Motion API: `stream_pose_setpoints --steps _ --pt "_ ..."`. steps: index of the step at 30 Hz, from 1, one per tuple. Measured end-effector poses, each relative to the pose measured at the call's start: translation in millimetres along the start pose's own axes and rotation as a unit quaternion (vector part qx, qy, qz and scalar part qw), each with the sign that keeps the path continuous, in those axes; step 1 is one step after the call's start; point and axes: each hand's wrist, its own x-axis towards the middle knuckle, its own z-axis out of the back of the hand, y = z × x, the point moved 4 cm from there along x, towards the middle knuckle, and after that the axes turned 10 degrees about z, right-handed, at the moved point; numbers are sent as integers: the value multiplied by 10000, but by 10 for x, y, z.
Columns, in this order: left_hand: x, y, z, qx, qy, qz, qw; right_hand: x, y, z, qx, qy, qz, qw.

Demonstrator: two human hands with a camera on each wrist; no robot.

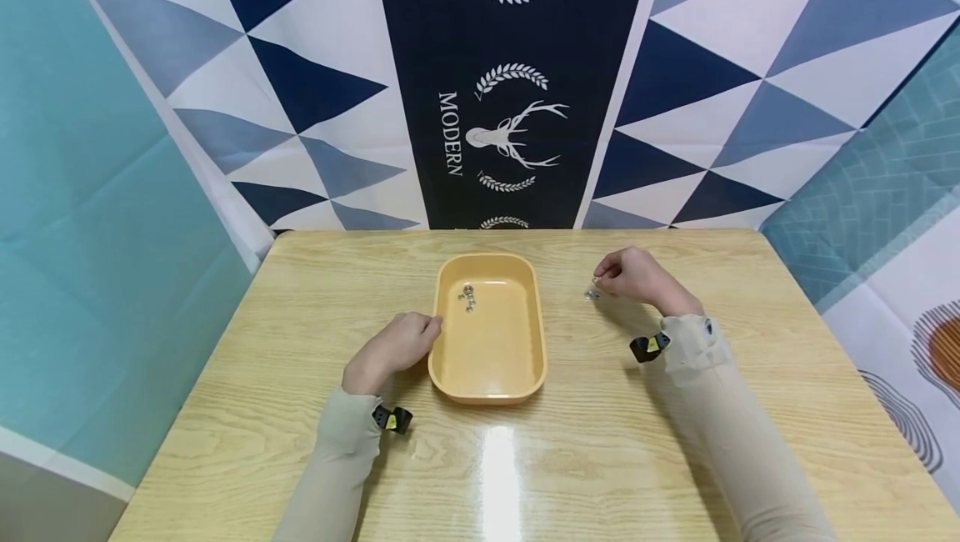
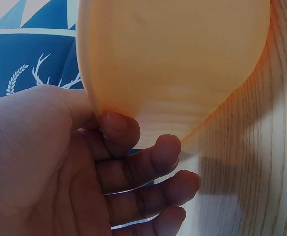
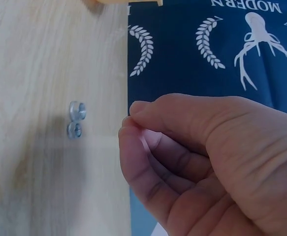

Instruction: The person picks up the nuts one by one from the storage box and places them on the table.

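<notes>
A shallow yellow-orange plastic tray (image 1: 487, 358) sits on the table. My left hand (image 1: 397, 340) grips its left rim, with the thumb and index finger (image 2: 121, 130) at the wall. The other left fingers lie below the tray's edge, loosely bent. To the right of the tray, my right hand (image 1: 637, 279) pinches a small shiny piece (image 1: 597, 279) between thumb and index fingertips; in the right wrist view the fingertips hide it. Two small silvery metal rings (image 3: 76, 118) lie on the tabletop close to that hand.
Several small metal rings (image 1: 468, 296) lie in the tray's upper left part. The wooden table (image 1: 600, 459) ends at a patterned cloth (image 1: 510, 67) hanging behind it. Black wrist cameras (image 1: 649, 348) sit at both sleeves.
</notes>
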Motion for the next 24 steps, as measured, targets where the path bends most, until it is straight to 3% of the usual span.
stream_pose_setpoints --steps 24 --pt "7 33 -2 -38 -1 -15 10000 -118 -332 -203 -80 282 -459 9985"
